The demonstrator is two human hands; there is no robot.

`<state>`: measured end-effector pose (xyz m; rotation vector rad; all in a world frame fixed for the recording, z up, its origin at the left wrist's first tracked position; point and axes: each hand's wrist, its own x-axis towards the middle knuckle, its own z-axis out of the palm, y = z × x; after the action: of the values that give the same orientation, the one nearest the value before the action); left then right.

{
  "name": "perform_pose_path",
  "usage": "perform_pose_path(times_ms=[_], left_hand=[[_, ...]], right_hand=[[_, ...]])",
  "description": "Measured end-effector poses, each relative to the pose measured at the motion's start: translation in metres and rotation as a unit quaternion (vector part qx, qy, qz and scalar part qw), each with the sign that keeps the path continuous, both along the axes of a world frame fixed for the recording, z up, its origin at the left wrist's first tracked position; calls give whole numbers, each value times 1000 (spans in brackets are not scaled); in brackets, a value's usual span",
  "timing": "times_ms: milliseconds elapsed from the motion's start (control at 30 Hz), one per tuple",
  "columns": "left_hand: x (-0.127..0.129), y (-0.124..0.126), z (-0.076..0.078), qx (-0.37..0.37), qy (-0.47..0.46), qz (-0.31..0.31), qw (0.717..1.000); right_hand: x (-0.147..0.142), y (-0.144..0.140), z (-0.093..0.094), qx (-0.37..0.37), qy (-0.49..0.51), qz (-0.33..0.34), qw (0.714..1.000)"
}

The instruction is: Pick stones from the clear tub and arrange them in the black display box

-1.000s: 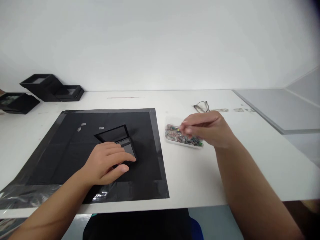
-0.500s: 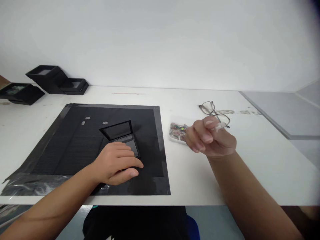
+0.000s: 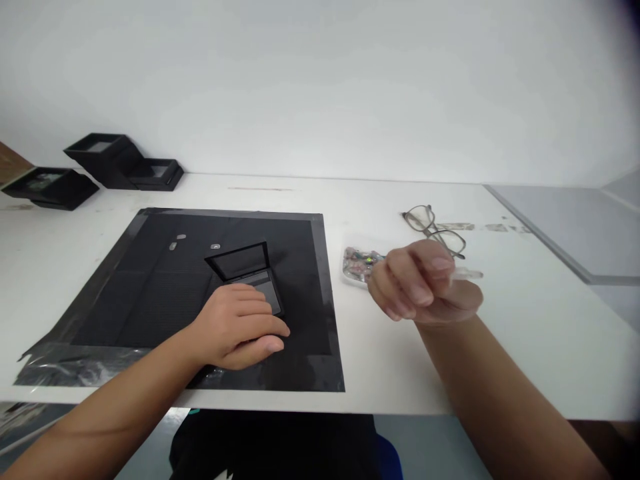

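My left hand lies flat on a small black hinged box, pressing its lower half onto a black mat; the box's lid stands raised behind my fingers. My right hand is lifted off the table, palm up and fingers curled, with a small clear piece pinched between thumb and forefinger. Just behind that hand lies a clear tray of small coloured parts.
A pair of spectacles lies on the white table behind my right hand. Black open boxes stand at the far left by the wall. A few tiny pale bits rest on the mat. A grey panel lies at the right.
My right hand left the parts tray, turned palm up and drew toward me with a clear piece pinched in it. My left hand stayed on the box.
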<state>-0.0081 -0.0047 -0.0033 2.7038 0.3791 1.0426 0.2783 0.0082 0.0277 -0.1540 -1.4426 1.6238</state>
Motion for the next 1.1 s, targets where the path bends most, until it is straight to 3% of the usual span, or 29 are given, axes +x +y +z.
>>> perform_pose_path(times_ms=[133, 267, 400, 567, 767, 1100], left_hand=[[1, -1, 3, 32, -29, 24, 999], [5, -3, 5, 61, -65, 40, 995], [12, -8, 5, 35, -117, 63, 990], [21, -12, 2, 16, -110, 104, 988], [21, -14, -1, -23, -149, 146, 978], [27, -15, -4, -26, -186, 101, 977]], right_hand=[[-10, -6, -1, 3, 14, 40, 999], [-19, -15, -1, -43, -3, 43, 998], [-33, -21, -6, -144, -55, -7, 988], [-54, -22, -20, -237, -95, -107, 961], [-61, -26, -26, -241, -57, -3, 969], [-72, -36, -32, -256, -69, 61, 962]])
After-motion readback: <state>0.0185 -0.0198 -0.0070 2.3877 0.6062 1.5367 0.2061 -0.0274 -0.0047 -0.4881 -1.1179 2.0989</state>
